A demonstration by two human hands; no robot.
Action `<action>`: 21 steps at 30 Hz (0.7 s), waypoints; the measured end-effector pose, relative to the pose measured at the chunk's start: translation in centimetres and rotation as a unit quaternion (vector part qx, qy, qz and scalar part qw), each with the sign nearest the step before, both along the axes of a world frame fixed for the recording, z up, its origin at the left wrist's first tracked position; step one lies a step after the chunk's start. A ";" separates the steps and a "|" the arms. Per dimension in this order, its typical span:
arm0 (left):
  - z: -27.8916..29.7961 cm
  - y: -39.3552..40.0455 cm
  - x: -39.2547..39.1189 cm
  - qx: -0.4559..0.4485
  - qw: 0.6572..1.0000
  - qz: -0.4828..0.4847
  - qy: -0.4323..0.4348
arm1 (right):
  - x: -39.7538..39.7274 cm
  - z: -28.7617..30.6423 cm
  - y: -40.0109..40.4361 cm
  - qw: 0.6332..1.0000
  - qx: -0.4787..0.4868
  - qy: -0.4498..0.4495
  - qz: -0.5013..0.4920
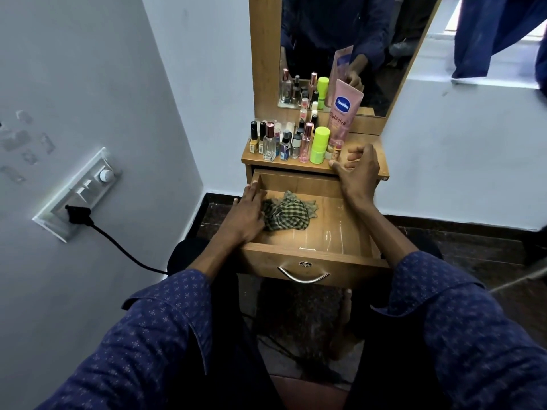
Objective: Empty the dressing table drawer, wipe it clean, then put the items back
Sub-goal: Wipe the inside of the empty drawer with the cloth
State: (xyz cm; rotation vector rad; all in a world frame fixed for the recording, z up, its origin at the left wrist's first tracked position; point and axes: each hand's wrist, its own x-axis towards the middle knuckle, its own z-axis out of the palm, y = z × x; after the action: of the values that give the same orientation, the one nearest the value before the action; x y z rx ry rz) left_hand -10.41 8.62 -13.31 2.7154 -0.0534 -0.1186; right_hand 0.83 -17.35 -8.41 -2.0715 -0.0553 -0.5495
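Over on the left wall sits a white switch panel [77, 194], a round dial at its upper right corner and a black plug [77, 214] pushed into the socket at its lower end. From that plug a black cable [124, 250] droops down and to the right across the wall. Faint patches of old tape [22, 142] mark the paint above the panel. Along the foot of the walls runs a dark skirting strip [450, 222], meeting dark speckled floor [473, 250]. Top right, a blue cloth [491, 34] hangs beside a bright window ledge [473, 84].
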 end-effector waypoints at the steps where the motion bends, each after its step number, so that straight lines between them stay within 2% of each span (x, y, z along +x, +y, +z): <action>1: 0.1 0.0 0.0 -0.001 1.000 0.000 0.001 | -0.7 -0.2 0.2 1.000 -0.005 -0.004 -0.019; 3: 0.1 0.0 0.0 -0.003 1.000 0.001 0.004 | -2.4 -1.0 1.0 0.999 -0.044 -0.003 -0.021; 5: 0.2 -0.1 0.0 -0.011 1.000 0.005 0.007 | -3.5 -2.3 2.1 0.986 -0.136 0.036 0.088; 6: 0.2 -0.1 0.0 -0.018 1.000 0.007 0.005 | -3.6 -3.0 2.6 0.963 -0.194 0.071 0.170; 8: 0.2 0.0 -0.1 -0.034 0.999 0.010 0.000 | -3.7 -4.4 4.1 0.887 -0.324 0.138 0.297; 9: 0.2 0.0 -0.2 -0.040 0.999 0.011 0.000 | -3.7 -5.0 4.9 0.854 -0.381 0.160 0.316; 10: 0.2 -0.1 -0.3 -0.044 0.999 0.012 -0.001 | -3.7 -5.4 5.7 0.839 -0.415 0.165 0.311; 13: 0.4 -0.2 -0.3 -0.048 0.999 0.013 0.002 | -4.7 -5.4 8.1 0.835 -0.448 0.108 0.301; 16: 0.3 -0.1 -0.2 -0.043 0.999 0.016 0.003 | -5.6 -5.3 9.9 0.803 -0.466 0.063 0.366; 19: 0.0 0.0 -0.3 -0.036 0.999 0.012 0.011 | -6.4 -5.9 10.3 0.760 -0.488 0.078 0.422; 21: 0.0 0.0 -0.4 -0.039 0.999 0.011 0.012 | -5.9 -6.1 9.6 0.753 -0.481 0.081 0.441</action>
State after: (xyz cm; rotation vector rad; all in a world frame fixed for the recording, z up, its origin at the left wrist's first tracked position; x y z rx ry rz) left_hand -10.82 8.63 -13.33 2.6354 -0.0202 -0.1386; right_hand -5.09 -7.73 -14.55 -2.6674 -1.4008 0.3665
